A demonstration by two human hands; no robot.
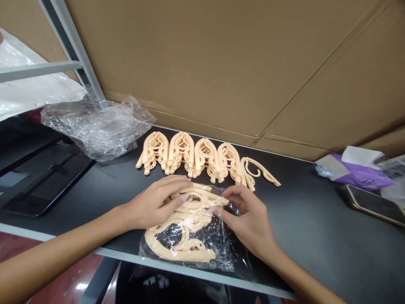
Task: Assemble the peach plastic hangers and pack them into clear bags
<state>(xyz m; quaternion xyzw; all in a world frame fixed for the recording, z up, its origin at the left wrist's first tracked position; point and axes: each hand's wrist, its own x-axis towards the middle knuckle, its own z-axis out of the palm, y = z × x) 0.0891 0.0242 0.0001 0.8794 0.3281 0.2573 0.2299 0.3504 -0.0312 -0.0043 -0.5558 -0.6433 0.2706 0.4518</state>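
Observation:
A clear plastic bag point(218, 249) lies at the near edge of the black table point(316, 236), with peach plastic hanger pieces point(182, 247) partly inside it. My left hand point(155, 202) rests flat on top of the pieces, fingers stretched out. My right hand point(249, 219) pinches the bag's open edge at the right of the pieces. Behind both hands, a row of folded peach hangers point(196, 158) stands in several bunches, with one loose piece point(261, 171) at its right end.
Crumpled clear plastic point(98, 126) lies at the back left beside a metal frame post point(79, 55). A phone point(373, 204) and a purple-and-white packet point(354, 169) sit at the right. Cardboard point(237, 67) forms the back wall. A dark tray point(41, 177) is at left.

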